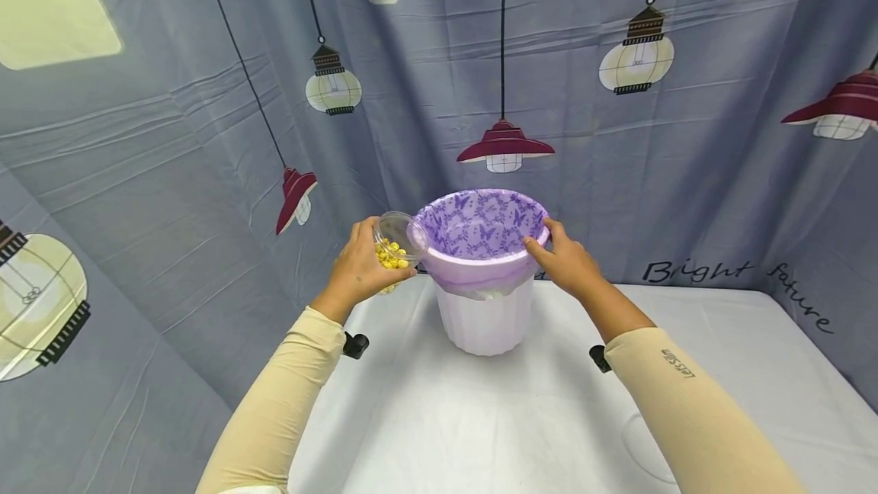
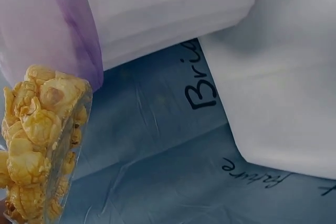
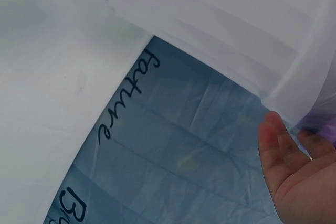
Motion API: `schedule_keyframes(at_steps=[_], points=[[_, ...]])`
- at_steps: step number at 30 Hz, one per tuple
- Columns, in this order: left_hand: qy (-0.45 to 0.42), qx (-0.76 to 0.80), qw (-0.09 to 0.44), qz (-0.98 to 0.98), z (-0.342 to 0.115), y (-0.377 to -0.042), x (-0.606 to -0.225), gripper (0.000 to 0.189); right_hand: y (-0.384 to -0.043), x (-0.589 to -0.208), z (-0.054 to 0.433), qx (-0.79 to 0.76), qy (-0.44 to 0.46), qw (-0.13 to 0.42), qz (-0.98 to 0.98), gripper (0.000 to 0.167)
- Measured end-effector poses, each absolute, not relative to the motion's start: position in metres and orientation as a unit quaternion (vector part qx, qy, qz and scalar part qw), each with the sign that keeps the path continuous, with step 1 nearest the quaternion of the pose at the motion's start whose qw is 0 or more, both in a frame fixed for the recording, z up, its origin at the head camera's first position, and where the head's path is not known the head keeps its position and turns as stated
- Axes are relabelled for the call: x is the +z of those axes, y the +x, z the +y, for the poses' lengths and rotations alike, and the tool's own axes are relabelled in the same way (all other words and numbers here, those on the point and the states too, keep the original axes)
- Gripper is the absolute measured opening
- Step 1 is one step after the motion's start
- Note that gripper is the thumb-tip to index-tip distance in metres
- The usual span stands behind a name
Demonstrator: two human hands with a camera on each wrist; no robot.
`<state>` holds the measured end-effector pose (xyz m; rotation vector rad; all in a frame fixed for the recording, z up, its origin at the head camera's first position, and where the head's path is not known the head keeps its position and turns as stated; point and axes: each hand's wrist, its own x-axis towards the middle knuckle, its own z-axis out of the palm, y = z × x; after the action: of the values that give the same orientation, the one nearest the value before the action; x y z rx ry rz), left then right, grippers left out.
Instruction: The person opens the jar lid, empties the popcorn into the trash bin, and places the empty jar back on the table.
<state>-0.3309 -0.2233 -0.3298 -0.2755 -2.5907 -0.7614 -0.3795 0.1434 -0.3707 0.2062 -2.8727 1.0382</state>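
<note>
A white ribbed trash can (image 1: pixel 485 319) stands upright, its mouth lined with a purple butterfly-patterned bag (image 1: pixel 480 223) folded down over the rim. My left hand (image 1: pixel 360 269) holds a clear plastic tub (image 1: pixel 409 231), tilted toward the can at the left of its rim. Yellow popcorn (image 2: pixel 34 135) shows through the tub's wall in the left wrist view. On the opposite side, my right hand (image 1: pixel 571 261) grips the lined rim, thumb over the top edge and fingers outside. The right wrist view shows those fingers (image 3: pixel 273 135) beside the bag's fold.
The trash can sits toward the back of a white table (image 1: pixel 411 418). Behind and to the sides hangs a grey-blue curtain (image 1: pixel 425 52) printed with lamps and lettering. A faint ring (image 1: pixel 638 456) marks the tabletop near my right forearm.
</note>
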Motion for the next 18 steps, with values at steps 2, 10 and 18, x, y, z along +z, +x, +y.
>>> schedule_keyframes(at_steps=[2,10,18], points=[[-0.098,-0.261,0.211,-0.937,-0.224,-0.332,-0.329,0.112,-0.38,-0.371,0.144,0.338,0.068,0.039,-0.938,0.097],[-0.095,-0.247,0.206,-0.942,-0.224,-0.337,-0.326,0.115,-0.378,-0.371,0.145,0.338,0.068,0.042,-0.938,0.096],[-0.111,-0.203,0.206,-0.951,-0.219,-0.34,-0.316,0.113,-0.379,-0.371,0.144,0.338,0.067,0.04,-0.938,0.096]])
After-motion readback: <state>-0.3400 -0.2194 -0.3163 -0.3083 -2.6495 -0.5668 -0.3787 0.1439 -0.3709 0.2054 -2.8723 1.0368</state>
